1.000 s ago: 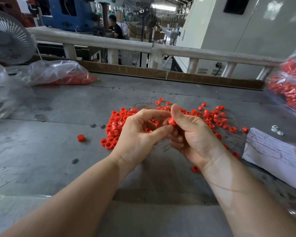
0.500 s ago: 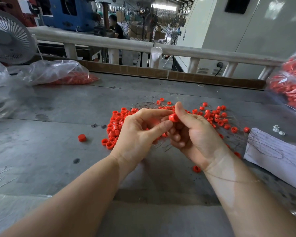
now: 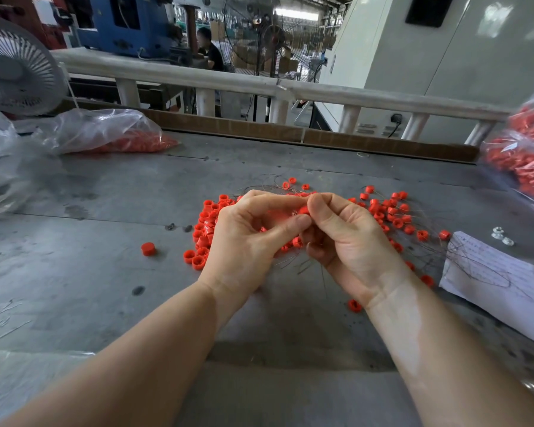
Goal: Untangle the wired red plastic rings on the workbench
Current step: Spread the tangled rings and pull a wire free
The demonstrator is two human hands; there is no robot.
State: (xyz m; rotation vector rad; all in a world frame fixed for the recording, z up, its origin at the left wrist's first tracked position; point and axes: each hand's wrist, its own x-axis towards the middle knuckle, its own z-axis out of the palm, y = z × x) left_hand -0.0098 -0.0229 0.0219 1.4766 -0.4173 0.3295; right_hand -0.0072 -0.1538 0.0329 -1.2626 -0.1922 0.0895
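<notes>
A heap of small red plastic rings (image 3: 204,229) on thin wires lies in the middle of the grey workbench (image 3: 90,272), and more wired rings (image 3: 395,215) are spread out to the right. Both hands meet just above the heap. My right hand (image 3: 349,241) pinches one red ring (image 3: 304,210) between thumb and fingers. My left hand (image 3: 247,241) has its thumb and forefinger curled against that same ring. Thin wires (image 3: 302,266) hang below the hands. The rings under my palms are hidden.
One loose red ring (image 3: 148,249) lies left of the heap, another (image 3: 354,305) by my right wrist. Clear bags with red parts sit at the back left (image 3: 105,134) and at the right edge (image 3: 524,155). A white paper (image 3: 503,282) lies right, a fan (image 3: 16,66) far left.
Both hands have risen slightly and closed in on the pinched ring; my right thumb has bent over it, so less of the ring shows.
</notes>
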